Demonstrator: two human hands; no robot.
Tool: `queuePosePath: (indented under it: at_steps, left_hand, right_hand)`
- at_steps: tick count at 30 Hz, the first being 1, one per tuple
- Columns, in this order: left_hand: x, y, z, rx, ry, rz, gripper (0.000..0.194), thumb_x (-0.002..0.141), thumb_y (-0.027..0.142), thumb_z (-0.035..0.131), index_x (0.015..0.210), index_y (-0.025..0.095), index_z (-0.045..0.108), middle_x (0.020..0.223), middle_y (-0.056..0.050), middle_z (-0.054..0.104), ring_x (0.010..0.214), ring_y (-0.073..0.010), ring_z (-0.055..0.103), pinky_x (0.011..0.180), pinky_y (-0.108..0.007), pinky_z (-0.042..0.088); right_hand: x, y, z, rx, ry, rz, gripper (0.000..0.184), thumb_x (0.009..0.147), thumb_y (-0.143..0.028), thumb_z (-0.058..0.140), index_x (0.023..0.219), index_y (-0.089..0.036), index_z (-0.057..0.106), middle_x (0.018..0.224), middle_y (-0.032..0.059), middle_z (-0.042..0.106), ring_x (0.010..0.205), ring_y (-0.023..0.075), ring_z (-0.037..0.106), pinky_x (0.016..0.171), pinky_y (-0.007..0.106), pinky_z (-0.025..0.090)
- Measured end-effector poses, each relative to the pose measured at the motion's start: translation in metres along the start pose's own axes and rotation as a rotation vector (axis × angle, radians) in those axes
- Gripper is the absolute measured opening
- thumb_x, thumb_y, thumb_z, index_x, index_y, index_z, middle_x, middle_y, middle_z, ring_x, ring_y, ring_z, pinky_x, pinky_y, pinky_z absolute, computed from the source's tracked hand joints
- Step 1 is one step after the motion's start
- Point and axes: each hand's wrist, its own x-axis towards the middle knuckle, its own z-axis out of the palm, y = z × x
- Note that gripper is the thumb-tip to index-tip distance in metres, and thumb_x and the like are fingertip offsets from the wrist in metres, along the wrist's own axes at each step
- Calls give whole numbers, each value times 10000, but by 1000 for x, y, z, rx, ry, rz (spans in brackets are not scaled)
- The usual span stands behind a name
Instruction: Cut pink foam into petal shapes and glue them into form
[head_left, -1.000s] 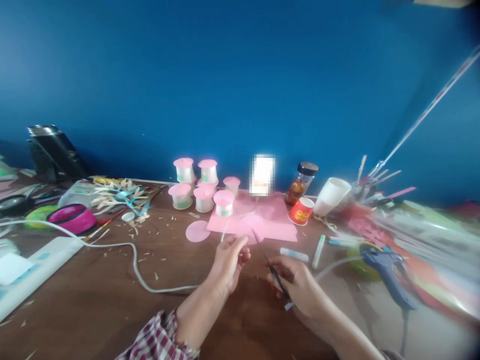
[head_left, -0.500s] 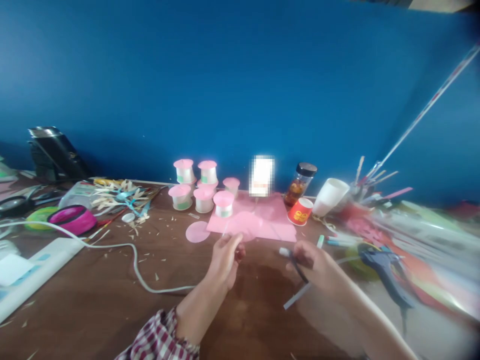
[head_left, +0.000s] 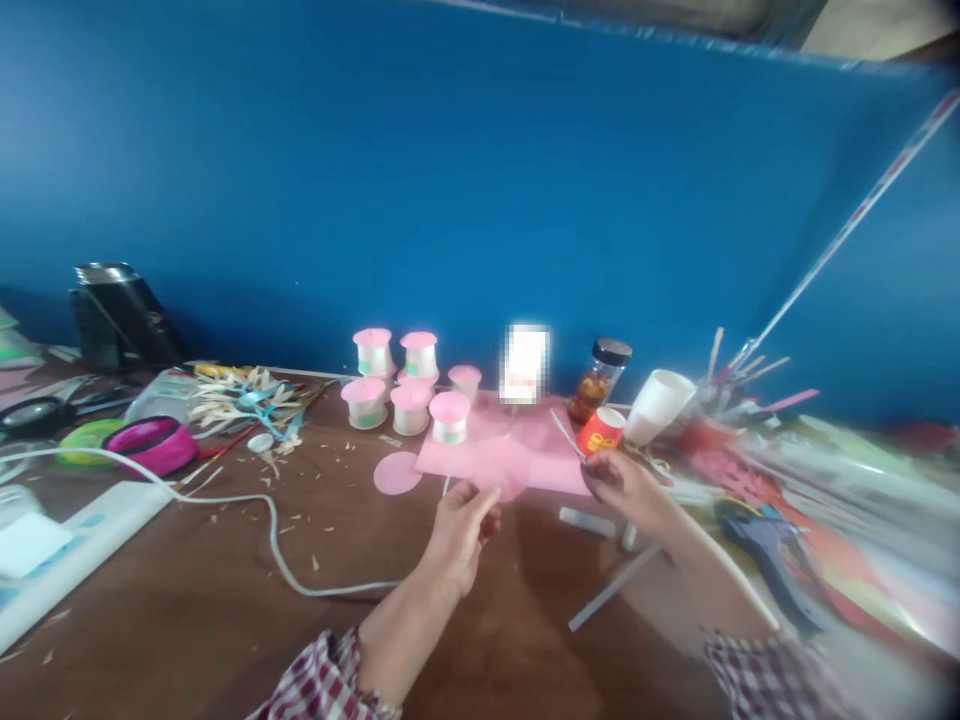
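My left hand (head_left: 465, 525) is over the table in front of the pink sheets, fingers pinched together. A thin white strip (head_left: 448, 485) pokes up from its fingertips. My right hand (head_left: 628, 492) is closed beside the red paper cup (head_left: 600, 431), and another thin pale strip (head_left: 568, 433) slants up to the left from its fingers. Under and left of the right hand lie a short white tube (head_left: 587, 521) and a flat translucent strip (head_left: 613, 588). Pink sheets (head_left: 540, 470) lie beyond both hands, next to a loose pink disc (head_left: 397, 473).
Several white cups with pink disc tops (head_left: 450, 415) stand behind the left hand. A lidded jar (head_left: 600, 380) and a white cup (head_left: 660, 405) are at the back right. A glue gun (head_left: 772, 560) lies right; a white cable (head_left: 277, 540) and power strip (head_left: 82, 540) are left.
My right hand has moved away toward the red cup and now has a thin pale strip in it. The white tube it held is on the table. My left hand barely shifted.
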Motion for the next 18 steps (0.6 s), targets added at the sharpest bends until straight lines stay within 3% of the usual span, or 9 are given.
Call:
queuePosePath:
  at_steps: [3,7,12,18]
  left_hand:
    - [1,0,0,-7,-14,-33,277,596,271,787,682,155,550,567,38,526,518,-56,484,488,-161,382]
    - [2,1,-1,-45,17,-19,251,613,236,770,698,159,547,577,40,524,515,-52,483,483,-156,384]
    - [2,3,-1,-64,60,-1,245,626,230,764,726,158,552,598,40,513,526,-52,486,502,-159,407]
    - [7,1,-2,-41,61,47,204,647,245,733,749,146,587,615,39,521,532,-43,478,509,-151,389]
  right_hand:
    - [-2,-4,4,235,34,69,365,718,-396,657,989,-174,556,876,78,680,798,224,651,691,337,498]
    - [-19,-21,10,474,-148,157,419,757,-402,674,1083,-172,547,869,74,683,696,171,650,526,244,459]
    - [-40,-39,21,443,-470,218,309,750,-296,690,1009,-153,598,772,53,705,600,134,646,510,216,445]
    - [-43,-43,27,387,-558,257,266,789,-338,657,983,-161,611,779,37,692,604,122,646,414,144,378]
